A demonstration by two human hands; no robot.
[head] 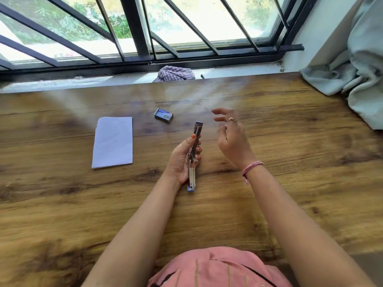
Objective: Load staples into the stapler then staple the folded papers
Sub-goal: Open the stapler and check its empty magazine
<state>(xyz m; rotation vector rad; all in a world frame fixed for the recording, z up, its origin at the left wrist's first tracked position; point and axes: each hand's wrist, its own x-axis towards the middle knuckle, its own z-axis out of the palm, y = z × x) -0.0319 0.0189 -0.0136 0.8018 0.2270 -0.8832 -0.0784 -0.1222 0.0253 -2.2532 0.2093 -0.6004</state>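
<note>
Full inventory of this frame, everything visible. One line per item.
stapler: 1, silver with blue ends, opened out flat, held in the left hand above the table
staple box: 1, dark blue, on the table beyond the stapler
folded papers: 1 stack, white, flat on the table, left of the stapler
table: 1, brown wood grain
checked cloth: 1, purple and white, on the window sill
curtain: 1, pale grey-green, bunched at far right
window: 1, black frame and bars
left hand: grips the stapler
right hand: empty, fingers relaxed, raised right of the stapler, ring and pink wrist thread
</note>
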